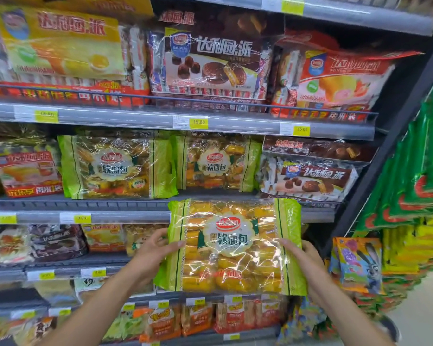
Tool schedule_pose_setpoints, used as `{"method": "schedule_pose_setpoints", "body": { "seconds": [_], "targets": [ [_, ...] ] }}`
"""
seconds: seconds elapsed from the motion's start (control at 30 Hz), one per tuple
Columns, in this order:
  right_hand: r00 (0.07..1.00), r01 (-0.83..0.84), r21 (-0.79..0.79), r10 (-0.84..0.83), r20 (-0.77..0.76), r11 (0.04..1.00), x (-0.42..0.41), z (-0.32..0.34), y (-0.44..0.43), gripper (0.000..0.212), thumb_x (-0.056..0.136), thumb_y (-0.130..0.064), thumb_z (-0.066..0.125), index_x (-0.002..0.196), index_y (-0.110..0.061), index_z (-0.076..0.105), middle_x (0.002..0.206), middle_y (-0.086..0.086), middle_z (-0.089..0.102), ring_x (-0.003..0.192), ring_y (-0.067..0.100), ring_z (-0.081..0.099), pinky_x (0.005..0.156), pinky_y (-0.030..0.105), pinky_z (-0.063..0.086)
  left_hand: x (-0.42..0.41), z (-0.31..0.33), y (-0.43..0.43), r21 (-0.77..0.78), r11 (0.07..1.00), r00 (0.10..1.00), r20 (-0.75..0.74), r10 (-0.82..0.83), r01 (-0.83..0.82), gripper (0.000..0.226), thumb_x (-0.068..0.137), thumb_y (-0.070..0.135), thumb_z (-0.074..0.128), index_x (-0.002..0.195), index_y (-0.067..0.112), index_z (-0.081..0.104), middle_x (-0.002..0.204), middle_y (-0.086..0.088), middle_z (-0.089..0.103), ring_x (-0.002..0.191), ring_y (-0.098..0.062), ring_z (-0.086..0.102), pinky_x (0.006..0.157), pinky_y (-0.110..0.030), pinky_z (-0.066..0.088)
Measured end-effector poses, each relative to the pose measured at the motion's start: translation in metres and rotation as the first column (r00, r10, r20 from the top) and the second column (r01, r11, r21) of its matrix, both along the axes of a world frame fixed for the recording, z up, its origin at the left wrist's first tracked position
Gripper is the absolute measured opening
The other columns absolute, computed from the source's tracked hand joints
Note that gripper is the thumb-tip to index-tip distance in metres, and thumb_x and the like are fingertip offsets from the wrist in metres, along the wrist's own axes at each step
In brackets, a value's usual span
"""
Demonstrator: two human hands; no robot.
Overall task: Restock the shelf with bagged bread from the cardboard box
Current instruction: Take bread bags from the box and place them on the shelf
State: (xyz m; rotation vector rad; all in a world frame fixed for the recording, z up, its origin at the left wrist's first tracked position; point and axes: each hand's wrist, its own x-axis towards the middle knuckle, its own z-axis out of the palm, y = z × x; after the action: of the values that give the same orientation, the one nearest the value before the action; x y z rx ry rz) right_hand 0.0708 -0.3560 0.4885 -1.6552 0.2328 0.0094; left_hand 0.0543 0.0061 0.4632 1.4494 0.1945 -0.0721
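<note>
I hold a green-edged clear bag of soft bread [235, 245] upright in front of the shelving, just below the second shelf [125, 217]. My left hand [153, 250] grips its left edge, with the thumb on the front. My right hand [303, 255] grips its right edge. Two matching bread bags stand on that shelf: one [115, 167] at centre left and one [218, 164] right above the held bag. The cardboard box is out of view.
Chocolate pie bags [308, 176] fill the shelf's right end, and a red pie bag [28, 171] its left. Larger pie packs [210, 63] crowd the shelf above. Lower shelves hold small snack bags. A side rack of green packets [415, 176] juts out at right.
</note>
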Motion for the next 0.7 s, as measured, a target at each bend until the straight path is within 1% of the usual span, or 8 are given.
{"method": "schedule_pose_setpoints", "body": {
  "seconds": [0.07, 0.17, 0.23, 0.27, 0.37, 0.53, 0.63, 0.7],
  "targets": [
    [0.999, 0.026, 0.002, -0.026, 0.048, 1.000, 0.008, -0.003, -0.004, 0.125, 0.024, -0.088, 0.077, 0.123, -0.013, 0.058, 0.121, 0.008, 0.063, 0.112, 0.025, 0.060, 0.098, 0.042, 0.046, -0.001, -0.002, -0.003, -0.064, 0.996, 0.998, 0.004, 0.061, -0.060, 0.055, 0.076, 0.026, 0.083, 0.122, 0.031, 0.053, 0.124, 0.004, 0.050, 0.116, -0.013, 0.050, 0.114, -0.042, 0.029],
    [0.995, -0.054, 0.042, 0.050, 0.080, 0.998, 0.012, 0.005, 0.001, 0.080, 0.064, -0.061, 0.083, 0.121, -0.011, 0.057, 0.123, 0.000, 0.060, 0.117, 0.019, 0.053, 0.101, 0.036, 0.040, -0.007, 0.007, -0.006, -0.053, 0.996, 0.996, 0.051, 0.078, -0.075, 0.045, 0.084, 0.019, 0.078, 0.119, 0.028, 0.051, 0.109, 0.011, 0.057, 0.094, 0.000, 0.054, 0.102, -0.033, 0.034],
    [0.994, -0.085, 0.050, 0.081, 0.073, 0.995, 0.021, 0.004, 0.004, 0.042, 0.084, -0.031, 0.078, 0.116, -0.014, 0.056, 0.117, -0.006, 0.060, 0.115, 0.015, 0.050, 0.099, 0.033, 0.037, -0.003, 0.009, -0.002, 0.013, 0.996, 0.995, 0.050, 0.082, -0.083, 0.048, 0.084, 0.024, 0.080, 0.123, 0.028, 0.053, 0.120, 0.010, 0.061, 0.105, -0.005, 0.058, 0.104, -0.034, 0.036],
    [0.994, -0.088, 0.018, 0.087, 0.071, 0.996, 0.026, 0.002, 0.005, 0.036, 0.084, -0.028, 0.078, 0.113, -0.016, 0.059, 0.116, -0.005, 0.063, 0.114, 0.016, 0.054, 0.099, 0.035, 0.041, 0.001, 0.010, 0.002, 0.045, 0.995, 0.995, 0.057, 0.083, -0.086, 0.052, 0.082, 0.028, 0.081, 0.126, 0.029, 0.053, 0.128, 0.009, 0.060, 0.114, -0.009, 0.058, 0.107, -0.036, 0.037],
    [0.994, -0.060, -0.093, 0.068, 0.087, 0.994, 0.043, -0.001, 0.014, 0.048, 0.076, -0.034, 0.084, 0.118, -0.022, 0.065, 0.121, -0.002, 0.069, 0.115, 0.020, 0.062, 0.104, 0.046, 0.048, 0.014, 0.019, 0.011, 0.058, 0.995, 0.991, 0.116, 0.072, -0.079, 0.075, 0.075, 0.037, 0.085, 0.140, 0.033, 0.049, 0.143, 0.009, 0.052, 0.133, -0.014, 0.049, 0.115, -0.042, 0.036],
    [0.993, -0.038, -0.152, 0.055, 0.107, 0.988, 0.072, 0.010, 0.037, 0.052, 0.081, -0.027, 0.081, 0.129, -0.019, 0.062, 0.128, 0.000, 0.065, 0.112, 0.016, 0.059, 0.098, 0.039, 0.047, 0.046, 0.029, 0.024, 0.072, 0.988, 0.975, 0.186, 0.119, -0.135, 0.072, 0.087, 0.023, 0.078, 0.149, 0.028, 0.041, 0.156, -0.003, 0.039, 0.145, -0.022, 0.036, 0.114, -0.043, 0.033],
    [0.995, 0.031, -0.265, -0.004, 0.104, 0.964, 0.094, 0.021, 0.052, 0.077, 0.080, -0.034, 0.082, 0.146, -0.013, 0.048, 0.149, 0.006, 0.047, 0.134, 0.025, 0.047, 0.111, 0.045, 0.040, 0.068, 0.038, 0.035, 0.078, 0.983, 0.968, 0.204, 0.145, -0.164, 0.074, 0.086, 0.023, 0.078, 0.149, 0.028, 0.039, 0.159, -0.007, 0.037, 0.145, -0.024, 0.037, 0.116, -0.048, 0.034],
    [0.988, 0.072, -0.380, -0.015, 0.151, 0.922, 0.109, 0.033, 0.062, 0.083, 0.077, -0.046, 0.081, 0.145, -0.012, 0.048, 0.152, 0.009, 0.041, 0.139, 0.028, 0.041, 0.114, 0.047, 0.036, 0.085, 0.044, 0.042, 0.068, 0.981, 0.965, 0.208, 0.162, -0.179, 0.076, 0.085, 0.025, 0.079, 0.149, 0.029, 0.039, 0.159, -0.008, 0.037, 0.144, -0.025, 0.038, 0.115, -0.049, 0.035]
  ]
}}
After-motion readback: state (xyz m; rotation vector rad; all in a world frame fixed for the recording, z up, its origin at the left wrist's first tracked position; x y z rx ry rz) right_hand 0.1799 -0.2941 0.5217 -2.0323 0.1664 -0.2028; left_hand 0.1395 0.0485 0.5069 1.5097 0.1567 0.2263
